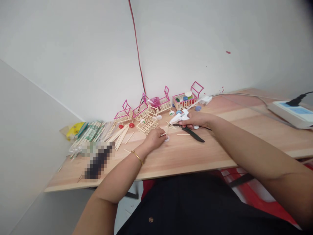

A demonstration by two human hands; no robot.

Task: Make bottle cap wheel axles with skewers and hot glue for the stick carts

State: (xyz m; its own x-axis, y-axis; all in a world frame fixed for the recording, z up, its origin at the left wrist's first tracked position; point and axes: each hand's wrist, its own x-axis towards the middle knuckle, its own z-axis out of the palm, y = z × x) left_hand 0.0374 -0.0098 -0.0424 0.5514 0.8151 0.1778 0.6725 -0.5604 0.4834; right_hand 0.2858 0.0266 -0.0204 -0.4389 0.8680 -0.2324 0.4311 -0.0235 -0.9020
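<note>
My right hand (193,120) is closed round a white glue gun (180,116), its nozzle pointing left and down. My left hand (156,138), with a gold bangle at the wrist, pinches a short wooden stick (163,134) just left of the nozzle. Under those fingertips a small white disc (167,138) lies on the table. Beyond my left hand stands a plain stick basket (147,124). Short sticks (171,126) are scattered below the nozzle, and a black-handled tool (194,134) lies beside my right hand.
Pink-trimmed stick baskets (185,100) line the wall side of the wooden table (207,153). Bagged sticks (91,132), loose sticks (122,137) and a pixelated dark object (97,162) are at left. A power strip (293,112) sits at right, with cables behind.
</note>
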